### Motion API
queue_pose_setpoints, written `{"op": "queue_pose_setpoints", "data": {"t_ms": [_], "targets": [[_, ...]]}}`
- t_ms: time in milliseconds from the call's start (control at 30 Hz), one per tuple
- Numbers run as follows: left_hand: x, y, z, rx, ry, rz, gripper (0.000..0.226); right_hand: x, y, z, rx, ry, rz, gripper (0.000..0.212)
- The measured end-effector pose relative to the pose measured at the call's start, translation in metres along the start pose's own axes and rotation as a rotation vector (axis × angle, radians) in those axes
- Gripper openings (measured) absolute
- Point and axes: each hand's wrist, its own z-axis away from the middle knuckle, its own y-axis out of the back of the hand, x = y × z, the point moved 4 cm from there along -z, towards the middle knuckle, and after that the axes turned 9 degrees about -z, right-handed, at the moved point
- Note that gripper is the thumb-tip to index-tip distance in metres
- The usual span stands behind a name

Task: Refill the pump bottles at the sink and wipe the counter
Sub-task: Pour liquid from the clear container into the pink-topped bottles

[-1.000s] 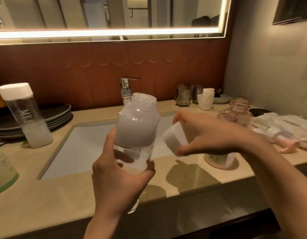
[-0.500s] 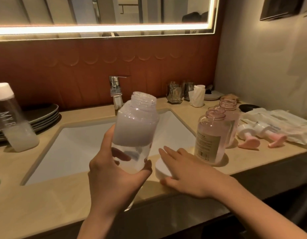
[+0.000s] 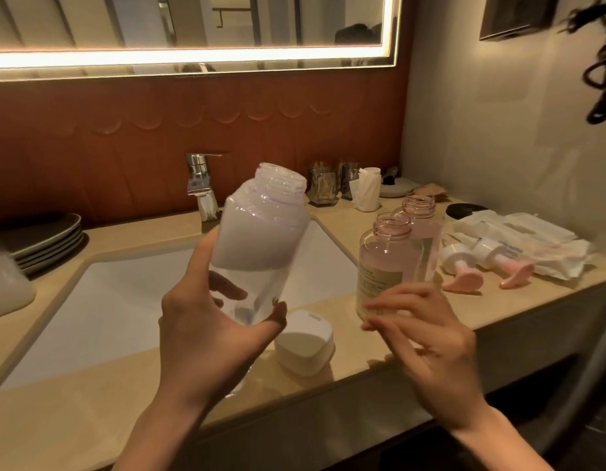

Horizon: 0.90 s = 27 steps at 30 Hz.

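My left hand (image 3: 206, 328) grips the lower part of a clear refill bottle (image 3: 261, 232), uncapped and tilted right, with milky liquid in its upper half, above the sink (image 3: 125, 300). Its white cap (image 3: 305, 345) lies on the counter's front edge. My right hand (image 3: 427, 338) hovers with relaxed fingers just in front of the nearer of two open pink pump bottles (image 3: 385, 266), fingertips close to its base and holding nothing. The second pink bottle (image 3: 422, 229) stands behind it. Two pump heads (image 3: 464, 266) with pink nozzles lie to the right.
A chrome tap (image 3: 201, 185) stands behind the sink. Stacked dark plates (image 3: 46, 243) sit at the left. Glass holders (image 3: 323, 186), a wrapped white cup (image 3: 368, 188) and a small dish stand at the back. White packets (image 3: 519, 239) lie at the far right by the wall.
My right hand has set the white cap down on the counter's front edge, let it go, and moved right toward the nearer pink bottle. The refill bottle is tilted further right.
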Motion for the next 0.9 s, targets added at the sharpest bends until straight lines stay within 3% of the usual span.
{"op": "queue_pose_setpoints", "data": {"t_ms": [100, 200, 333, 433, 900], "targets": [[0.001, -0.002, -0.011, 0.015, -0.038, 0.012, 0.092, 0.010, 0.021, -0.006, 0.216, 0.021, 0.037, 0.010], [0.003, -0.007, -0.022, 0.014, -0.110, 0.000, 0.085, 0.030, 0.029, -0.013, 0.325, -0.102, 0.036, 0.034], [0.003, -0.020, -0.035, -0.012, -0.153, -0.029, 0.083, 0.050, 0.013, -0.018, 0.245, -0.375, -0.106, 0.080], [0.000, -0.032, -0.042, -0.047, -0.152, -0.026, 0.085, 0.058, 0.000, -0.018, 0.195, -0.436, -0.136, 0.095], [-0.008, -0.062, -0.062, -0.148, -0.194, -0.029, 0.084, 0.062, -0.014, -0.017, 0.032, -0.570, 0.048, 0.102]]}}
